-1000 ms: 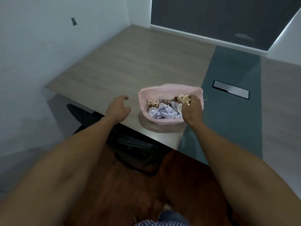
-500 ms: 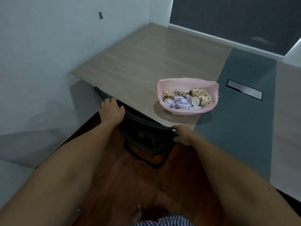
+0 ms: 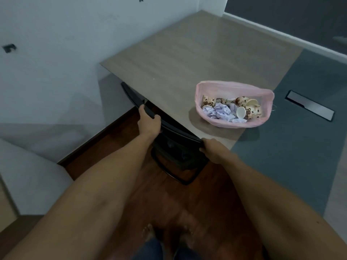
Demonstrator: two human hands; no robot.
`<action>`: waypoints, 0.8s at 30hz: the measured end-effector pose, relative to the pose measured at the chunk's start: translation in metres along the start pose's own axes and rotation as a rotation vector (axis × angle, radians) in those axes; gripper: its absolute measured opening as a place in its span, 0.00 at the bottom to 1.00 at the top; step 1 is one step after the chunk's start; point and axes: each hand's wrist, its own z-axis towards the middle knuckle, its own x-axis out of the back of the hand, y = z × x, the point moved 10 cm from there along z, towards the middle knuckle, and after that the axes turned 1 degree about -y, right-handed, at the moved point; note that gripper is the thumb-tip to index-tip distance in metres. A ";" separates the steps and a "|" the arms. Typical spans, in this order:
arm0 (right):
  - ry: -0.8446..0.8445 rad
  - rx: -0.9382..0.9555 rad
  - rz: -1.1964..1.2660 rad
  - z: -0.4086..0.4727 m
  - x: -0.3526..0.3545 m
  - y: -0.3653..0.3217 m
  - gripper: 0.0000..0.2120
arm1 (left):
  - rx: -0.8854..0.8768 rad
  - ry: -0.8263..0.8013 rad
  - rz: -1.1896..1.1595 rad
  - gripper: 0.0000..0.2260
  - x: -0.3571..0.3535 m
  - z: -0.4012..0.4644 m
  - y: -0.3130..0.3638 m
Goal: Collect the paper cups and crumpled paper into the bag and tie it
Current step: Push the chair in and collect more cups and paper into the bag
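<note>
I count one pink bag (image 3: pixel 232 87) on one bench (image 3: pixel 187 59). Inside it about four spotted paper cups (image 3: pixel 249 109) show, and several crumpled papers (image 3: pixel 219 112); their exact number I cannot tell. One black chair (image 3: pixel 174 145) stands below, and two hands are on it.

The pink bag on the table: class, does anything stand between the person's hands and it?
Nothing on the table blocks the pink bag. Both the left hand and right hand grip the black chair backrest tucked under the table's edge.
</note>
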 end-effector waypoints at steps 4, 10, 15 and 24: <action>-0.026 0.005 -0.005 0.002 -0.003 -0.011 0.12 | -0.008 0.034 0.017 0.31 0.007 0.006 0.001; -0.105 0.070 -0.042 0.004 -0.024 -0.071 0.12 | -0.035 0.070 0.112 0.29 0.051 0.027 -0.006; -0.112 0.145 -0.005 0.014 -0.054 -0.143 0.11 | -0.068 0.093 0.159 0.26 0.109 0.059 -0.018; 0.017 0.259 0.195 0.043 -0.099 -0.257 0.18 | -0.075 0.169 0.255 0.21 0.196 0.124 -0.032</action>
